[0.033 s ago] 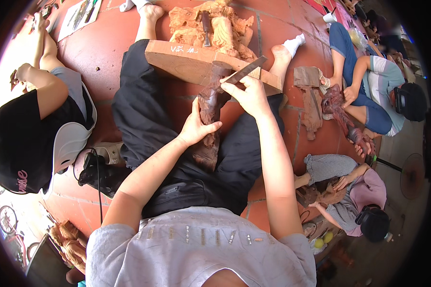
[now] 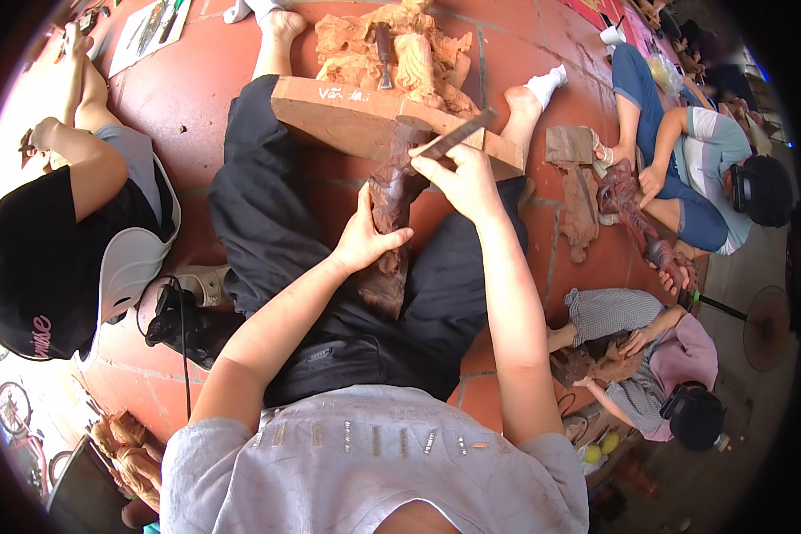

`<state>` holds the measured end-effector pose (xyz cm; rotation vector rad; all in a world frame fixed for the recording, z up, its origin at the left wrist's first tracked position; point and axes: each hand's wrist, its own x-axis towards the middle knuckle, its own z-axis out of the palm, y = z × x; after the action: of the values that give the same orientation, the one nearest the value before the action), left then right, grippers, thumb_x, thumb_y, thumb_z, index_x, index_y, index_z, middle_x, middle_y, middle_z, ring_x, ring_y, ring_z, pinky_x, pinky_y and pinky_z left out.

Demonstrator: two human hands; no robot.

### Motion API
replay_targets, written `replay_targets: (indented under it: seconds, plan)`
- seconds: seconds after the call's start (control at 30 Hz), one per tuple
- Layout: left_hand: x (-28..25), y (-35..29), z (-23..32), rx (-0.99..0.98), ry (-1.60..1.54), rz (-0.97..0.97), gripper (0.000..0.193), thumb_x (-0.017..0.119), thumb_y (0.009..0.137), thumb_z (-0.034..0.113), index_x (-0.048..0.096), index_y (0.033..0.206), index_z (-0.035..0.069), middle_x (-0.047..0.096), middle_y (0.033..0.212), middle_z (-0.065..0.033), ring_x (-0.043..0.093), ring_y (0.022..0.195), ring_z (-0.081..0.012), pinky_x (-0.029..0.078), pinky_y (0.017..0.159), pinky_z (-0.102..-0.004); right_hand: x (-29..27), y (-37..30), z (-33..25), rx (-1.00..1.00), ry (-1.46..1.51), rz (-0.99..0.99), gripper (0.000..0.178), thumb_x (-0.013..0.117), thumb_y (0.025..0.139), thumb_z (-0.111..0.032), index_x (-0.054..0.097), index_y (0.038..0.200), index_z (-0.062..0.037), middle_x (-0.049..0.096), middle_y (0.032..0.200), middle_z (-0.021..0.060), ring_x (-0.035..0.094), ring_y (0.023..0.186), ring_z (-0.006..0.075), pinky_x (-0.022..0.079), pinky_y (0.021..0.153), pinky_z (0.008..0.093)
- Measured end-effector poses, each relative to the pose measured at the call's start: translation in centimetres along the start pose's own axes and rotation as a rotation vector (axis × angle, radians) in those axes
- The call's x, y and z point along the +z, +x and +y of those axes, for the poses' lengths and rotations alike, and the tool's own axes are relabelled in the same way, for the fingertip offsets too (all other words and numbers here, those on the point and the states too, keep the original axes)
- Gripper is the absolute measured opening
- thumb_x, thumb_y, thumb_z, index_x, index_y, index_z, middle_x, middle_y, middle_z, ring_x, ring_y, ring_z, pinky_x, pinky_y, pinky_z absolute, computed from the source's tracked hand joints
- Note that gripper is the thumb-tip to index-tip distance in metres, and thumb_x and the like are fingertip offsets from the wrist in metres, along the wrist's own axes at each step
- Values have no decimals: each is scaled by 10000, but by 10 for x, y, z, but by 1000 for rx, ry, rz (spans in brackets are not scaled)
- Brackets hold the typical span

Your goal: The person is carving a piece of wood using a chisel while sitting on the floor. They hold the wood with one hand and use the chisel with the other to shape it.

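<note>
Between my legs stands a dark reddish-brown wood carving [image 2: 388,203], roughly upright, its lower end resting in my lap. My left hand [image 2: 369,238] is wrapped round its middle, thumb across the near side. My right hand [image 2: 458,182] pinches a flat, dark, straight-edged strip [image 2: 461,133] that looks like a file. It slants up and to the right, its lower end by the carving's upper part. Just beyond, a thick pale wooden board [image 2: 329,105] bears a light-coloured carving [image 2: 340,49] and a chisel with a dark handle [image 2: 384,52].
Close on my left sits a person in a black cap [image 2: 36,240]. At the right, two people handle carvings, and another carving [image 2: 580,209] lies on the red tile floor [image 2: 169,107]. Several tools lie on a white sheet [image 2: 151,37] at the far left.
The far end of the file-like strip has dipped slightly toward me. Both hands keep nearly the same place on the carving and the strip.
</note>
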<state>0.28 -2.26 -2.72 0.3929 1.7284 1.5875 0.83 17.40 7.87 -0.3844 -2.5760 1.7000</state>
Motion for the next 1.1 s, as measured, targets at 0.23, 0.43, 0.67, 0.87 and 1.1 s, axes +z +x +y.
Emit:
replay_targets:
  seconds: [0.23,0.43,0.67,0.87,1.1]
  plan:
    - [1,3,13,12,72,47,1144,813,689,376,73,1485,19,477,1348,-255,498,1256,-336,388,1056,-390,4,-6,-13,-85,-106,40,181,746,817,-100,703,960,2,705,931,78,659,854,133,527,760,285]
    - [2,-3,4,19,70,6,1132,809,713,357,52,1483,19,462,1369,-251,478,1284,-331,373,1079,-386,10,-20,-11,-246,-231,75,196,762,793,-149,710,935,-24,682,998,110,676,807,186,537,719,294]
    - [2,-4,12,4,43,27,1136,814,694,373,76,1486,29,465,1363,-257,485,1274,-338,373,1078,-390,6,-4,-5,28,-21,62,157,758,796,-135,698,862,-6,681,818,74,660,744,145,535,671,289]
    - [3,-3,13,23,90,54,1126,807,699,379,79,1485,33,464,1363,-256,487,1270,-342,370,1077,-390,15,-22,-22,-195,-285,51,230,793,765,-130,688,922,2,656,974,91,642,934,200,511,822,329]
    - [1,-2,12,36,45,26,1138,813,701,369,69,1484,9,473,1359,-258,497,1267,-339,379,1075,-384,23,-25,-19,-129,-200,114,197,756,797,-129,695,914,18,642,1052,146,654,886,197,543,667,299]
